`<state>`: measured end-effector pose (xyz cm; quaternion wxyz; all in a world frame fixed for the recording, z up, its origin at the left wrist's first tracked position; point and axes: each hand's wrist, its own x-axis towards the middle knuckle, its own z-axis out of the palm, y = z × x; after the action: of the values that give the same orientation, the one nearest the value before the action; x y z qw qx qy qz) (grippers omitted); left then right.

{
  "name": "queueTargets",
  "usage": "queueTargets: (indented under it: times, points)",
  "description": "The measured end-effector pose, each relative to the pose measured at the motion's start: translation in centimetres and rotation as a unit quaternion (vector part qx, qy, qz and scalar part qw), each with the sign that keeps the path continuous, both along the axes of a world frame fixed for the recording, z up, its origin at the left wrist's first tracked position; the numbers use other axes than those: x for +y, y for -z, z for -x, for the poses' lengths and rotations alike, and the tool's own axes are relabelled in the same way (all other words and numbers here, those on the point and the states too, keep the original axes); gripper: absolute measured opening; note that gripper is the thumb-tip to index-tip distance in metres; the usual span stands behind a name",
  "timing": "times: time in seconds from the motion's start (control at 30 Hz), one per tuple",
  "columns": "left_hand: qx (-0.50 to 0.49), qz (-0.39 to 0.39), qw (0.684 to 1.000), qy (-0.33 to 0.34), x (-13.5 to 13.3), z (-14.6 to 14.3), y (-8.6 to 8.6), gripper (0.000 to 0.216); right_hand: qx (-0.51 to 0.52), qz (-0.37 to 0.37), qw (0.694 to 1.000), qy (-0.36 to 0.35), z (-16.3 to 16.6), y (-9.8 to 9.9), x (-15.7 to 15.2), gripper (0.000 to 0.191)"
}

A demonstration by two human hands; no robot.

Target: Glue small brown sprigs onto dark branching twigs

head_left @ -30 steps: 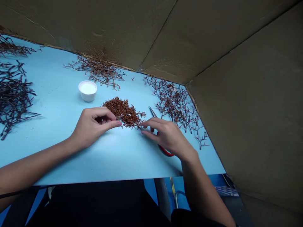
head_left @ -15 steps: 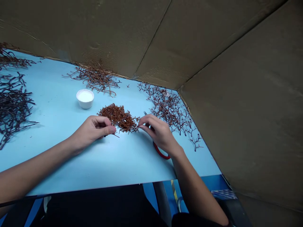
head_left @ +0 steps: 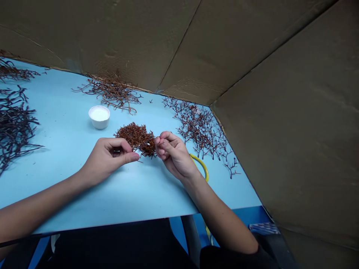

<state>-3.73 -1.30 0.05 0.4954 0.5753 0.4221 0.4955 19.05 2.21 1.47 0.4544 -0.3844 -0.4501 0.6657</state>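
Observation:
A heap of small brown twig pieces lies in the middle of the light blue table. My left hand rests at its near left edge, thumb and forefinger pinched together on something I cannot make out. My right hand is at the heap's right edge, fingers curled in a pinch around a small brown piece. Behind my right wrist a scissors handle loop shows yellow; the blades are hidden.
A small white cup of white stuff stands left of the heap. Branching brown twigs lie at the back, on the right and darker ones at the far left. Cardboard walls enclose the table at the back and right.
My right hand has moved left from the scissors to the heap's edge and curled into a pinch. My left hand has barely shifted. The handle loop looked red before and looks yellow now.

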Motion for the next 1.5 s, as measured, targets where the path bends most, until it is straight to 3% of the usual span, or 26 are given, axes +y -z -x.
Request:
queueTargets:
  times: [0.13,0.3,0.4,0.6,0.7,1.0,1.13,1.27,1.4,1.5]
  points:
    - [0.019,0.003,1.0,0.013,-0.2,-0.2,0.1,0.028,0.016,0.007,1.0,0.007,0.4,0.2,-0.4,0.041]
    - [0.062,-0.021,0.998,0.005,-0.3,-0.2,0.1,0.026,-0.063,-0.089,0.992,0.055,-0.3,0.8,-0.2,0.038]
    - [0.091,-0.053,0.994,0.005,-0.4,-0.2,0.0,0.022,-0.136,-0.166,0.974,0.076,-1.1,0.4,-0.2,0.033]
    - [0.138,-0.12,0.983,0.007,-0.4,-0.1,-0.1,0.018,-0.244,-0.283,0.928,0.001,-1.9,-1.2,-0.4,0.014]
    - [0.169,-0.163,0.972,0.004,-0.4,0.0,0.0,0.017,-0.277,-0.326,0.904,0.003,-2.0,-1.2,-0.4,0.012]
    - [0.212,-0.208,0.954,0.032,-0.2,0.5,0.4,0.017,-0.316,-0.38,0.869,0.004,-2.0,-1.3,-0.5,0.007]
    - [0.208,-0.216,0.954,-0.005,0.1,1.1,-0.4,0.038,-0.339,-0.389,0.857,0.001,-2.1,-2.0,-0.2,0.007]
    - [0.2,-0.256,0.943,-0.073,0.4,1.2,-1.3,0.014,-0.394,-0.421,0.816,-0.035,-1.6,-3.2,-0.2,0.008]
    - [0.224,-0.296,0.927,-0.057,0.5,0.6,-1.3,0.007,-0.446,-0.459,0.764,-0.084,-0.5,-4.4,-0.6,0.01]
    - [0.227,-0.305,0.923,-0.057,0.4,0.4,-1.1,0.008,-0.444,-0.478,0.751,-0.1,0.3,-5.0,-0.9,0.011]
